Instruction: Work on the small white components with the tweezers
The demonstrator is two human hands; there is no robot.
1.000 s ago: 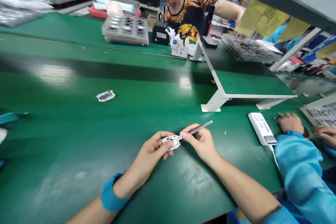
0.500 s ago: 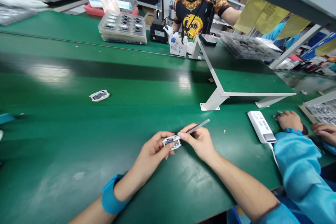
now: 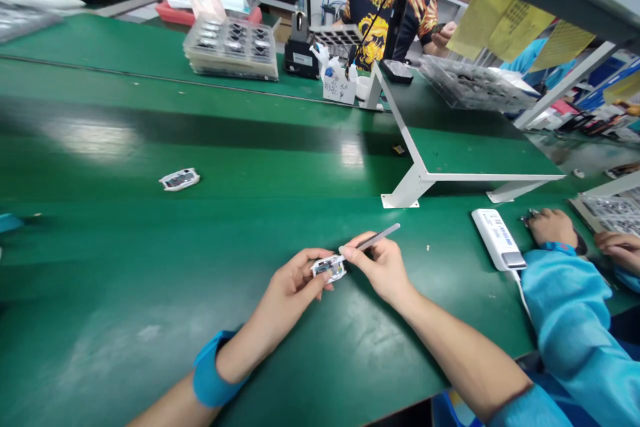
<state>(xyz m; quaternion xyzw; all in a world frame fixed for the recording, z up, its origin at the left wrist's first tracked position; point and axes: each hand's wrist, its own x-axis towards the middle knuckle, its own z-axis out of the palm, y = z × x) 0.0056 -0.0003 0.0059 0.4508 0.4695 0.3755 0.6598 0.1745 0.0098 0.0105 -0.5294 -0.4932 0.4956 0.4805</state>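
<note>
My left hand (image 3: 293, 297) pinches a small white electronic module (image 3: 329, 268) with a dark circuit area on its face. My right hand (image 3: 380, 268) is shut on a slim grey metal tool (image 3: 379, 237), likely tweezers, and its fingers sit against the module's right end. The tool's tip is hidden behind my fingers. A similar white module (image 3: 179, 179) lies alone on the green bench mat (image 3: 150, 247), left of my hands. A white barcode-labelled device (image 3: 497, 239) with a cable sits to my right.
A co-worker's hands (image 3: 553, 227) and blue sleeve (image 3: 565, 313) are at the right, beside a tray of parts (image 3: 607, 210). A white metal bracket (image 3: 413, 183) stands on the bench. Stacked clear trays (image 3: 230, 48) and a person (image 3: 393, 13) are across it.
My hands hold nearly the same pose, with the tool tilted slightly flatter. The view has drifted, and the person across has moved right, raising a hand.
</note>
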